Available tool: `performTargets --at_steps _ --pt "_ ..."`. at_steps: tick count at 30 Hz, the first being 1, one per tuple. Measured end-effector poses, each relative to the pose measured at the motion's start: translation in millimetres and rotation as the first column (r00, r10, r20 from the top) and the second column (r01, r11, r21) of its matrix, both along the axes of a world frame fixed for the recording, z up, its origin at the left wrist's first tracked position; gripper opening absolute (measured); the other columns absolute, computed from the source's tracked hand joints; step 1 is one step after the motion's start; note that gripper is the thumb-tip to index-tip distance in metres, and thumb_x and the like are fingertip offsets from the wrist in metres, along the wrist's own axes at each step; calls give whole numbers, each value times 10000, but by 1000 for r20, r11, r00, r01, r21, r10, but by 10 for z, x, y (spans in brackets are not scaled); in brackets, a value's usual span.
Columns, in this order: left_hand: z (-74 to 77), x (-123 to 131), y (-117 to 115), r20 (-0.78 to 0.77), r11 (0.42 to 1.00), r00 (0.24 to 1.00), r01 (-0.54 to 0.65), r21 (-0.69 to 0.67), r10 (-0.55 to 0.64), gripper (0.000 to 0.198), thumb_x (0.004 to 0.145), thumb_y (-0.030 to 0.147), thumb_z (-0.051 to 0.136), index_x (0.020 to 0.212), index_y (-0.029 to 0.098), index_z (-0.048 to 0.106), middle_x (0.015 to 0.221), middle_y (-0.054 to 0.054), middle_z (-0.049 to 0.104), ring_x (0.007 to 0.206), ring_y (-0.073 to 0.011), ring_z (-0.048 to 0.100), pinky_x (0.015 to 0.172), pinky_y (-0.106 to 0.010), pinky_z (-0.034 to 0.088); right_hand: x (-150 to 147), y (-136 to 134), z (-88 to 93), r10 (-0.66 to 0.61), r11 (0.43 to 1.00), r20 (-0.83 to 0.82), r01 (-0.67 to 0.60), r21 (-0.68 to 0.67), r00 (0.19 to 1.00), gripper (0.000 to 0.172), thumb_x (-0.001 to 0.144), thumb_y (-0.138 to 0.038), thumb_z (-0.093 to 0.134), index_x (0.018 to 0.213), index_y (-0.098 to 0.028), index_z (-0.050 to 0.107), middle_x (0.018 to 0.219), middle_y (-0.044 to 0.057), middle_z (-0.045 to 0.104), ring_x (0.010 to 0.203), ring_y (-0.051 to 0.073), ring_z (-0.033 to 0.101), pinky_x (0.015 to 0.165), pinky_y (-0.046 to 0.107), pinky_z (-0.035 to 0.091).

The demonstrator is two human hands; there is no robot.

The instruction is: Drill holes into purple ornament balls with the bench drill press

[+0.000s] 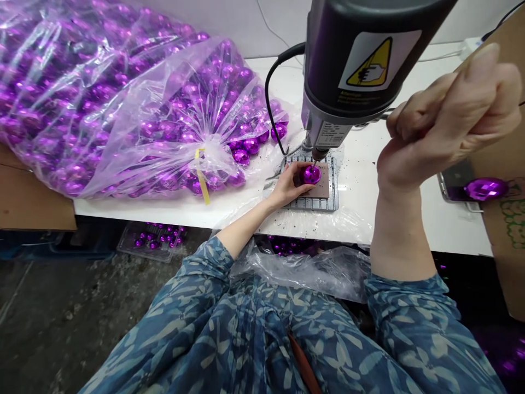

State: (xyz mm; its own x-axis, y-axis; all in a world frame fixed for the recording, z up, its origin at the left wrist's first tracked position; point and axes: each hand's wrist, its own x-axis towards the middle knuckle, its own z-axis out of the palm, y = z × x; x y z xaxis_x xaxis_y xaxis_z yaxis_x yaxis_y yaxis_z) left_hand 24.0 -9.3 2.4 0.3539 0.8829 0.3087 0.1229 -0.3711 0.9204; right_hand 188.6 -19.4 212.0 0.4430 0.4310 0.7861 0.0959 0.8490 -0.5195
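Note:
A shiny purple faceted ball (312,174) rests on a brown pad (322,189) over the metal base (333,197) of a drill press (353,65). My left hand (290,185) curls round the ball's left side, thumb and fingers holding it. The thin drill bit (314,163) reaches down to the ball's top. My right hand (455,115) is raised at the right of the drill head, its fingers closed round a lever that they mostly hide.
A big clear bag (123,104) of purple balls, tied with yellow tape, covers the table's left. At the right are a phone (455,178), a purple ball (486,189) and a cardboard box (508,230). A black cable (268,93) loops beside the drill. Below sits a tray (151,241) of balls.

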Motion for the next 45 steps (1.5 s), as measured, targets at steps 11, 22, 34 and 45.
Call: performTargets --at_steps 11,22,34,45 --pt "-2 -16 -2 -45 1000 999 -16 -3 16 668 902 601 890 1420 266 632 1450 -132 738 1408 -371 686 1345 -642 382 57 15 -267 -32 994 -46 37 98 998 708 930 -608 729 698 -197 202 539 -56 12 419 20 272 449 238 211" --pt "-42 -11 11 -62 999 998 -14 31 16 686 927 660 842 1435 262 608 1456 -138 719 1407 -370 677 1360 -645 337 173 168 -643 -143 976 -36 146 159 989 720 943 -681 692 748 -215 179 571 -62 3 443 34 123 452 268 241" --pt "23 8 -14 -64 999 997 -43 -3 43 680 898 635 883 1405 256 635 1436 -132 738 1391 -368 688 1347 -634 375 189 170 -787 -66 947 52 46 319 996 669 1005 -481 653 693 -156 158 481 -77 57 403 7 159 473 187 261" --pt "78 46 -105 -99 989 984 -146 8 146 594 915 492 897 1379 240 626 1423 -149 734 1371 -361 693 1259 -628 491 53 160 245 -2 990 120 19 -141 993 811 720 -953 517 687 -222 167 507 -56 213 421 51 308 477 296 196"
